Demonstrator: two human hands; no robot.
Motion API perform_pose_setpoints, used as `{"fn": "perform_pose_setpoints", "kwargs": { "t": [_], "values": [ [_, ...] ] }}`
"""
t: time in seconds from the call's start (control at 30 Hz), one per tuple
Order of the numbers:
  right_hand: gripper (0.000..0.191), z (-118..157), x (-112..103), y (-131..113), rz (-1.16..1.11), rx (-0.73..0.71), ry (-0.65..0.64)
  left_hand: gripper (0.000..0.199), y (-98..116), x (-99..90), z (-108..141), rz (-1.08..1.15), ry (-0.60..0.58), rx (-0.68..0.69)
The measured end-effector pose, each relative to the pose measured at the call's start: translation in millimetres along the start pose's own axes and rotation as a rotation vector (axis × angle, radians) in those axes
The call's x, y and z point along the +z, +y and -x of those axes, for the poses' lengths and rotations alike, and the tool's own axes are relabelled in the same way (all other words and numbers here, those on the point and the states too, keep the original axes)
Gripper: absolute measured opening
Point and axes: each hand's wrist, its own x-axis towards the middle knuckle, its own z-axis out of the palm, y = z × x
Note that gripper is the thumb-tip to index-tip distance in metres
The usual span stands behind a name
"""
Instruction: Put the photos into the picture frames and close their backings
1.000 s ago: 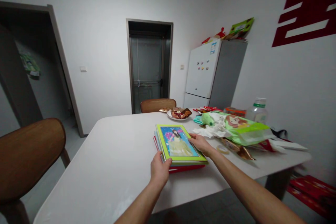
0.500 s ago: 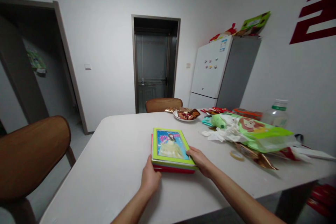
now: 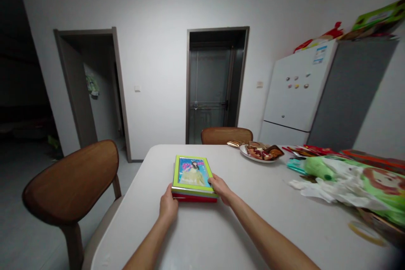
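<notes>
A flat box (image 3: 192,174) with a bright green border lies before me on the white table (image 3: 202,236). Its top carries a picture of a long-haired figure in a pale yellow gown on blue. Beneath the green part shows a red layer (image 3: 196,198); whether it is a second box or the same one I cannot tell. My left hand (image 3: 168,204) grips the near left corner, thumb at the edge. On the right edge, my right hand (image 3: 220,187) is closed with its thumb on top. The undersides of both hands' fingers are hidden.
A plate of food (image 3: 261,154) stands at the far edge. To the right lie crumpled white tissue (image 3: 332,185), a green plastic bag (image 3: 376,177) and a roll of tape (image 3: 367,233). Brown chairs stand at the left (image 3: 76,181) and far side (image 3: 226,135). A fridge (image 3: 291,88) is behind.
My view has swung to the left, so the room and table items sit further right. Both hands keep hold of the box, which has shifted left across the table.
</notes>
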Motion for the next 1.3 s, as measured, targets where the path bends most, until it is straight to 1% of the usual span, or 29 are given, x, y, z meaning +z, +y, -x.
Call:
{"fn": "perform_pose_setpoints", "kwargs": {
  "t": [0.1, 0.2, 0.23, 0.3, 0.37, 0.4, 0.43, 0.47, 0.57, 0.6, 0.63, 0.67, 0.73, 0.77, 0.87, 0.97, 1.03, 1.1, 1.13, 1.17, 1.2, 1.23, 1.3],
  "values": [
    [0.035, 1.4, -0.9, -1.5, 0.034, -0.015, 0.007, 0.057, -1.2, 1.8, -0.5, 0.048, 0.006, 0.010],
    [0.040, 4.4, -6.4, -2.3, 0.068, -0.021, 0.067, 0.057, -2.7, 0.3, 3.4, 0.105, 0.024, 0.002],
    [0.044, 5.7, -8.9, -2.8, 0.079, -0.017, 0.101, 0.057, -3.1, -1.7, 5.1, 0.125, 0.036, -0.007],
    [0.052, 10.7, -12.7, -5.9, 0.123, -0.043, 0.213, 0.056, -1.5, -8.4, 8.3, 0.163, 0.072, -0.036],
    [0.060, 21.4, -12.4, -14.4, 0.161, -0.149, 0.339, 0.055, 7.4, -17.5, 11.6, 0.202, 0.119, -0.062],
    [0.062, 29.7, -10.2, -21.7, 0.149, -0.230, 0.375, 0.055, 16.0, -22.2, 13.7, 0.224, 0.138, -0.066],
    [0.063, 40.0, -6.6, -31.1, 0.109, -0.321, 0.382, 0.055, 27.9, -26.6, 16.4, 0.250, 0.148, -0.059],
    [0.065, 52.0, -2.1, -42.5, 0.024, -0.404, 0.340, 0.056, 43.0, -30.4, 20.2, 0.283, 0.145, -0.039],
    [0.074, 93.6, 12.0, -83.5, -0.328, -0.592, 0.103, 0.063, 99.9, -39.5, 39.1, 0.397, 0.061, 0.073],
    [0.075, 107.4, 15.3, -96.7, -0.436, -0.630, 0.037, 0.066, 119.2, -42.5, 47.8, 0.461, 0.007, 0.129],
    [0.076, 120.3, 17.4, -108.4, -0.522, -0.657, -0.025, 0.070, 136.6, -46.0, 57.2, 0.638, -0.129, 0.230],
    [0.077, 131.9, 18.4, -118.0, -0.595, -0.673, -0.066, 0.073, 151.2, -50.0, 66.9, 0.773, -0.219, 0.294],
    [0.078, 151.0, 18.1, -130.7, -0.687, -0.673, -0.133, 0.077, 170.1, -58.9, 85.0, 0.904, -0.341, 0.346],
    [0.078, 158.4, 17.3, -133.9, -0.712, -0.663, -0.157, 0.079, 174.5, -63.2, 92.7, 0.927, -0.367, 0.348],
    [0.079, 173.2, 16.2, -136.3, -0.731, -0.634, -0.216, 0.081, 173.9, -72.3, 107.6, 0.940, -0.387, 0.327],
    [0.077, 178.2, 17.5, -134.7, -0.729, -0.616, -0.215, 0.079, 167.3, -73.5, 110.1, 0.968, -0.378, 0.295],
    [0.066, 175.9, 18.6, -133.1, -0.754, -0.564, -0.171, 0.068, 164.2, -72.1, 106.1, 1.007, -0.344, 0.222],
    [0.039, 170.2, 19.4, -130.8, -0.797, -0.456, -0.097, 0.044, 161.7, -70.9, 100.0, 1.031, -0.308, 0.123],
    [0.028, 166.9, 19.6, -129.5, -0.810, -0.392, -0.060, 0.037, 160.3, -70.7, 96.7, 1.030, -0.301, 0.074],
    [0.031, 163.7, 19.9, -128.2, -0.812, -0.334, -0.039, 0.041, 158.8, -70.7, 93.7, 1.017, -0.310, 0.032],
    [0.040, 161.2, 20.3, -127.1, -0.800, -0.285, -0.041, 0.049, 157.2, -70.8, 91.2, 0.998, -0.330, -0.004],
    [0.047, 159.4, 20.9, -126.3, -0.782, -0.249, -0.064, 0.055, 155.7, -70.9, 89.2, 0.978, -0.358, -0.040],
    [0.054, 158.2, 23.0, -126.1, -0.738, -0.203, -0.144, 0.062, 153.4, -70.5, 86.9, 0.938, -0.416, -0.097]
  ]
}}
